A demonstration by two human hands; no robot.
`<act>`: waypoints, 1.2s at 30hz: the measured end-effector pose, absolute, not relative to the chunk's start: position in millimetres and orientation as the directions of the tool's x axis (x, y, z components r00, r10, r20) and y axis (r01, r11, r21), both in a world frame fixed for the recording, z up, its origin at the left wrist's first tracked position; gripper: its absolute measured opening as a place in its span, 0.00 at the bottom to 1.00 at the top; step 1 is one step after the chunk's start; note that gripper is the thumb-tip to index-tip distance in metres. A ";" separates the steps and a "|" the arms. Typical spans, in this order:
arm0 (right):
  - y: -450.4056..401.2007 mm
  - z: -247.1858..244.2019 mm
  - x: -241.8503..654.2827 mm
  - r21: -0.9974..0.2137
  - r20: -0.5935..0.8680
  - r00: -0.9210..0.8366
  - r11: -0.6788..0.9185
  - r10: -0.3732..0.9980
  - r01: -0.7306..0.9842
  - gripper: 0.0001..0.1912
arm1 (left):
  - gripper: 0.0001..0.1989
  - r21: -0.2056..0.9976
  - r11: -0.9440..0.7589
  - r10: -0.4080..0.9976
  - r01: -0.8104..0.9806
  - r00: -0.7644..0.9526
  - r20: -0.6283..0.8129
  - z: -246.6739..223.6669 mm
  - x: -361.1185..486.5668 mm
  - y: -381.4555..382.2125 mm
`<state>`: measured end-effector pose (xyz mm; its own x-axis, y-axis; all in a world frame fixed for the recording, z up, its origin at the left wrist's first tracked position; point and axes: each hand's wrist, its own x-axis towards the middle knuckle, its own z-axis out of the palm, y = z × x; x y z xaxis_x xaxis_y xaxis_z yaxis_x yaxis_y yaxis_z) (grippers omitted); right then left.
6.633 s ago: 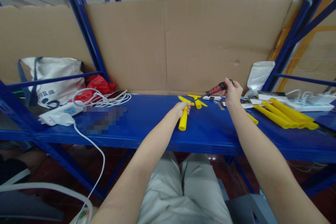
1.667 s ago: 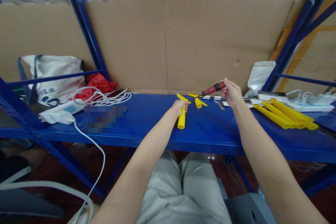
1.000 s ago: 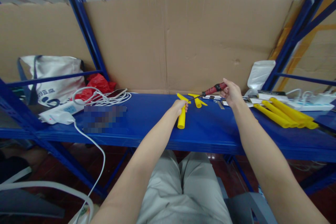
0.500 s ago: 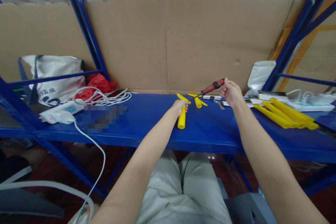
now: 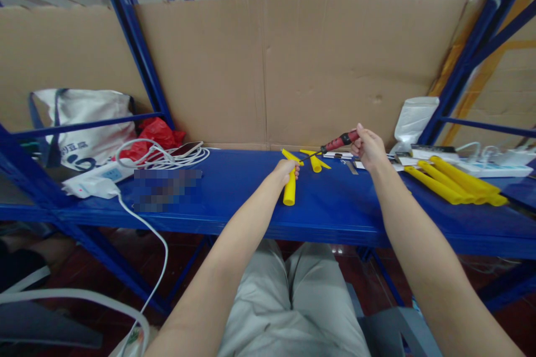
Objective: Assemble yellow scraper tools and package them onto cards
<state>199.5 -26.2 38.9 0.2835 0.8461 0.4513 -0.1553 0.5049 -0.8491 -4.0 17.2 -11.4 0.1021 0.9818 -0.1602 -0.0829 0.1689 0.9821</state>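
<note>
Several yellow tubes (image 5: 456, 181) near power strip (image 5: 494, 168), right of screwdriver (image 5: 340, 141)

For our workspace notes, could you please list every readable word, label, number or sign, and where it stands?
"豆腐" on the white bag; the character before it is unclear.
Screwdriver: any marks are too small to read.
Power strip: nothing legible.

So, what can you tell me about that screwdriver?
The screwdriver has a dark red handle, seemingly plastic or rubber, with black parts and a thin, dark shaft. It slants above the blue table: the right hand holds the raised handle end, and the shaft slopes down to the yellow tube in the left hand. Its tip can't be made out.
</note>
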 end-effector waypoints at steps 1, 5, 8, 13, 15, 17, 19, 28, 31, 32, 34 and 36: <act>-27.1 39.6 198.9 -0.849 0.452 0.277 0.504 0.848 -0.157 0.21 | 0.04 0.982 0.172 0.981 -0.081 0.104 -0.163 -11.2 -4.2 16.7; -29.3 41.4 197.0 -0.864 0.430 0.257 0.477 0.866 -0.160 0.19 | 0.05 0.980 0.189 0.978 -0.070 0.107 -0.181 -8.3 -5.4 13.0; -28.8 40.6 196.8 -0.860 0.442 0.254 0.487 0.861 -0.155 0.19 | 0.07 0.977 0.206 0.974 -0.059 0.113 -0.198 -4.0 -6.7 8.9; -26.4 37.6 198.2 -0.854 0.451 0.309 0.506 0.837 -0.125 0.23 | 0.09 0.971 0.237 0.967 -0.044 0.112 -0.231 2.1 -7.7 2.3; -26.1 37.2 198.1 -0.864 0.427 0.329 0.487 0.842 -0.125 0.24 | 0.09 0.972 0.231 0.968 -0.038 0.112 -0.226 3.1 -7.6 0.5; -25.9 37.3 197.6 -0.874 0.403 0.338 0.467 0.850 -0.134 0.24 | 0.09 0.974 0.222 0.969 -0.034 0.114 -0.217 3.4 -7.4 -0.7; -25.7 37.3 196.9 -0.876 0.392 0.346 0.460 0.852 -0.141 0.23 | 0.09 0.975 0.218 0.970 -0.032 0.117 -0.213 3.5 -7.2 -1.3; -25.5 37.2 198.6 -0.881 0.415 0.319 0.464 0.852 -0.093 0.18 | 0.11 0.977 0.214 0.970 -0.024 0.126 -0.209 5.6 -7.5 -3.5; -26.8 38.1 198.4 -0.884 0.418 0.302 0.460 0.857 -0.083 0.17 | 0.12 0.976 0.217 0.969 -0.024 0.123 -0.213 6.2 -7.4 -4.2; -27.0 38.2 198.2 -0.886 0.419 0.297 0.458 0.858 -0.075 0.17 | 0.12 0.975 0.219 0.969 -0.024 0.122 -0.215 6.4 -7.3 -4.3; -26.8 38.0 197.9 -0.884 0.428 0.287 0.463 0.857 -0.061 0.18 | 0.11 0.974 0.226 0.968 -0.023 0.119 -0.222 6.6 -7.1 -4.4; -26.0 37.2 197.8 -0.873 0.448 0.290 0.483 0.846 -0.062 0.19 | 0.10 0.972 0.234 0.966 -0.021 0.119 -0.230 6.9 -7.0 -4.5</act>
<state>197.8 -26.0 37.2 0.2899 0.8459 0.4477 -0.0619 0.4834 -0.8732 -7.0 -4.5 6.9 0.1189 0.9659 -0.2302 -0.0209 0.2342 0.9720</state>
